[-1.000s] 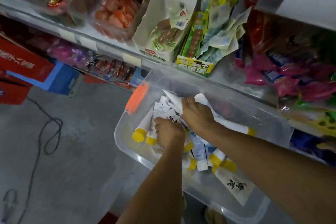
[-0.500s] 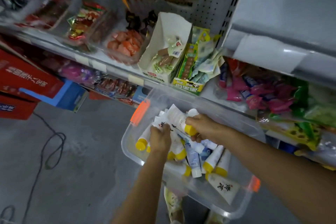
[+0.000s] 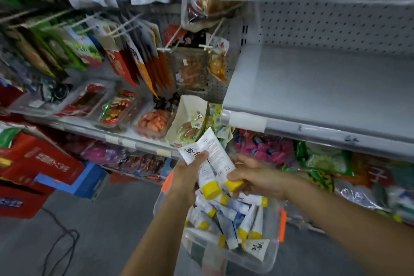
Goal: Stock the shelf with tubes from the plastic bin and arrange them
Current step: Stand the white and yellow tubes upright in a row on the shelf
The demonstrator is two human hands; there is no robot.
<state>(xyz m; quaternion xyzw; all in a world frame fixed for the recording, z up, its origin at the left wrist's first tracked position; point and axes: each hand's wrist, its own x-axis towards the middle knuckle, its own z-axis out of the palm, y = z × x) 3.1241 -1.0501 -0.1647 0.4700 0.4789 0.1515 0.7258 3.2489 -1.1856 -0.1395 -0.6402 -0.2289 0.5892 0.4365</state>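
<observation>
The left hand [image 3: 188,177] curls its fingers [image 3: 198,157] round a white tube [image 3: 205,172], yellow cap down and crimped end up. The right hand [image 3: 253,177] pinches a second tube [image 3: 215,150] between thumb and fingers, just above its cap. The two tubes touch side by side. Both are held just above the bin [image 3: 270,253], where a heap of tubes [image 3: 226,219] lies crisscrossed. The grey shelf [image 3: 324,87] sits above and to the right of the hands. Packets [image 3: 125,60] hang to the left.
</observation>
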